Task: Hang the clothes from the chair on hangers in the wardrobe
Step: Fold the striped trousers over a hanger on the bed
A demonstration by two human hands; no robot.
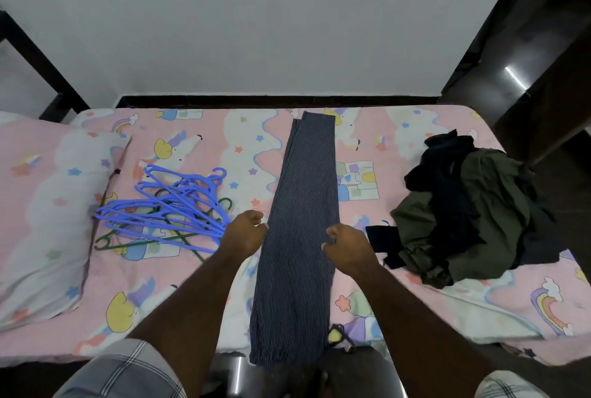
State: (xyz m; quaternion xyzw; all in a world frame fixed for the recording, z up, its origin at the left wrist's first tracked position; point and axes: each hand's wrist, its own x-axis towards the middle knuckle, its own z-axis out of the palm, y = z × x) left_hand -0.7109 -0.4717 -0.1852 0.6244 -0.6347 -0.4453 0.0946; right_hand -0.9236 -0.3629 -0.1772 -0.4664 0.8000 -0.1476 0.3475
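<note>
Dark striped trousers point(300, 205) lie folded lengthwise across the bed, waistband hanging over the near edge. My left hand point(244, 233) rests at their left edge and my right hand point(347, 245) at their right edge, fingers curled and pinching the fabric. A heap of blue hangers point(166, 205) with a few green ones lies left of the trousers. To the right sits a pile of dark and olive clothes point(473, 209).
The bed has a pink cartoon-print sheet point(224, 141) and a pillow point(41, 212) at the left. A white wall stands behind. Dark wooden furniture point(543, 61) rises at the right. A dark frame post point(35, 61) stands at the left.
</note>
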